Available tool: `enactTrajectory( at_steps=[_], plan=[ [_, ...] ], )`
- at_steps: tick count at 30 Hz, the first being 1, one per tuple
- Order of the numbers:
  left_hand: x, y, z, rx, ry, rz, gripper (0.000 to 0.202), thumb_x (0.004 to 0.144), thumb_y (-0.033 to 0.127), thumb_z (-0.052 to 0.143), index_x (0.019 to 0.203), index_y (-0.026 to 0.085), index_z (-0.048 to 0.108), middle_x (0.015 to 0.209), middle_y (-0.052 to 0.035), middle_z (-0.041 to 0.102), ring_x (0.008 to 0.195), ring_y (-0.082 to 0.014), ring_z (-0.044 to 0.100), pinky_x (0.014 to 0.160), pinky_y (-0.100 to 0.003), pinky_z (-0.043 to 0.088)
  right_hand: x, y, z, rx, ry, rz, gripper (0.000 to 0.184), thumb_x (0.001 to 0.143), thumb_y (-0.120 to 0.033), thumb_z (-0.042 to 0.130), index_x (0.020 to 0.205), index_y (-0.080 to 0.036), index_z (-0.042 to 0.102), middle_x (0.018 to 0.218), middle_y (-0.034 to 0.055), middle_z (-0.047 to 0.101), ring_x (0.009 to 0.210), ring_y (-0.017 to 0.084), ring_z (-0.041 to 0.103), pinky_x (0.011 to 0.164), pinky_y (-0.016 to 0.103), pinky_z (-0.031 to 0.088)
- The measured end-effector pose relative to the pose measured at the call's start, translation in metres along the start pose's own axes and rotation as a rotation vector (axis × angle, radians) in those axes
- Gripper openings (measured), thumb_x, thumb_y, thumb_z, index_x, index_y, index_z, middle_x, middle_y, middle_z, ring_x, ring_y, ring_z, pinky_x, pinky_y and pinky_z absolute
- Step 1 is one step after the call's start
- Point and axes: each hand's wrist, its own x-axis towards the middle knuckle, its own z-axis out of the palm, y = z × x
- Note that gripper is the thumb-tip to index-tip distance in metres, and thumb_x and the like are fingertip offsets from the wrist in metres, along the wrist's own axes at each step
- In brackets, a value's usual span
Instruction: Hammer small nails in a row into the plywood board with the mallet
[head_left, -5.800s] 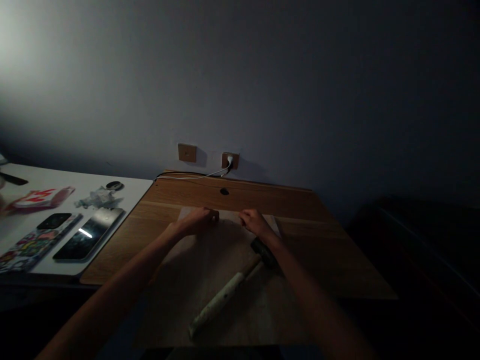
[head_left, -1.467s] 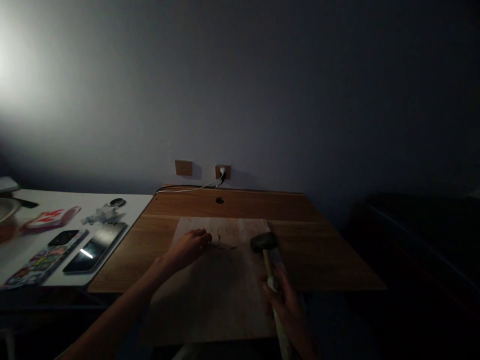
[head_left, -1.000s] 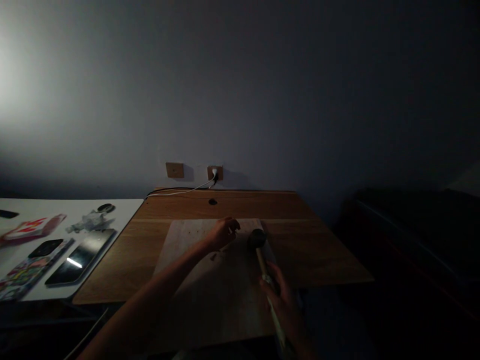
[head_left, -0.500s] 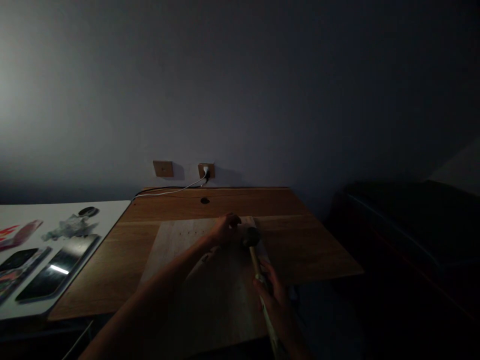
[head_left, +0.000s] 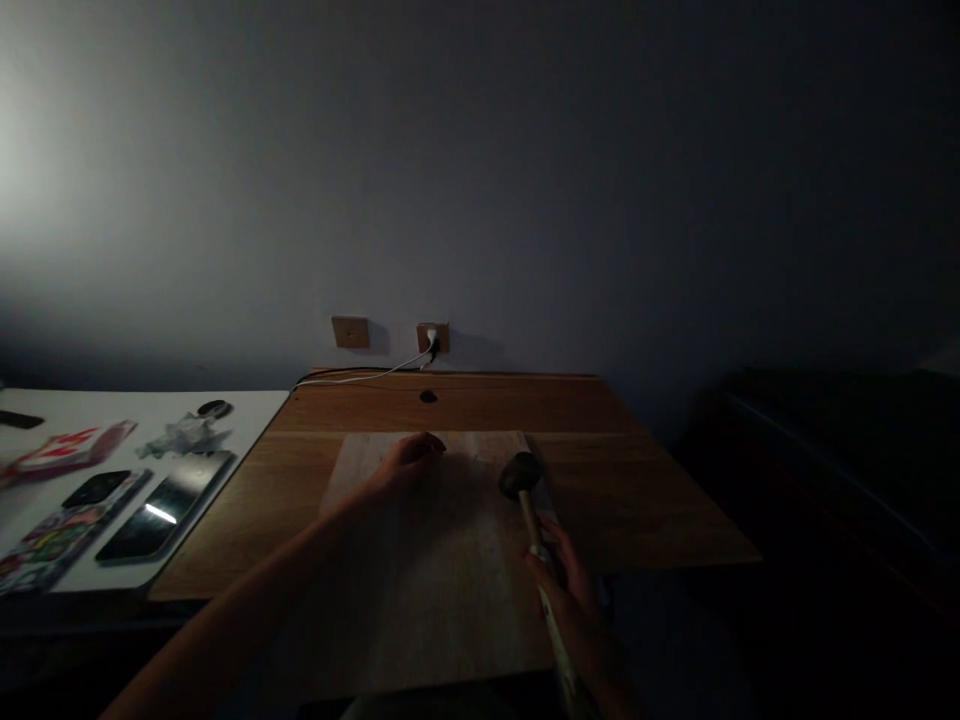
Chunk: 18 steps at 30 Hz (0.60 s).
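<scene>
Head view: right hand (head_left: 574, 602) clasps hammer (head_left: 522, 476); left hand (head_left: 405, 466) on board (head_left: 450, 585), grip unclear; packet (head_left: 71, 448) lettering illegible.

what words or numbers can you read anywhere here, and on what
None can be read.
The packet on the white table has red marks, too blurred and dim to make out.
The patterned phone case shows only colours.
The hammer and the board show no lettering.
</scene>
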Motion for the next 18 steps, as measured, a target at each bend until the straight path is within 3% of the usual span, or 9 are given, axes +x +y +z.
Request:
enactTrajectory(
  at_steps=[5,11,18],
  plan=[
    [-0.005,0.019,0.025,0.03,-0.12,0.036,0.019,0.082,0.021,0.057,0.097,0.013,0.066,0.093,-0.0077,0.068,0.085,-0.0173,0.062,0.075,-0.027,0.049,0.001,0.0,-0.001,-0.008,-0.015,-0.021,0.059,0.079,-0.053,0.063,0.13,-0.023,0.055,0.116,0.0087,0.065,0.078,0.021,0.063,0.053,0.028,0.05],
    [-0.013,0.037,0.055,0.132,-0.123,0.079,0.016,0.083,0.017,0.054,0.093,0.014,0.067,0.093,-0.0065,0.07,0.084,-0.0174,0.064,0.078,-0.029,0.051,0.001,0.0,0.001,-0.038,0.009,0.078,0.068,0.073,-0.06,0.061,0.129,-0.021,0.057,0.099,0.0048,0.068,0.061,0.017,0.058,0.051,0.027,0.047],
    [0.014,0.028,0.053,0.014,-0.09,0.155,0.02,0.082,0.014,0.057,0.101,0.014,0.064,0.091,-0.0072,0.072,0.084,-0.0173,0.069,0.079,-0.03,0.054,0.005,-0.005,-0.006,-0.092,-0.1,0.173,0.048,0.071,-0.06,0.062,0.094,-0.019,0.068,0.072,0.0002,0.064,0.056,0.015,0.055,0.052,0.026,0.044]
  ],
)
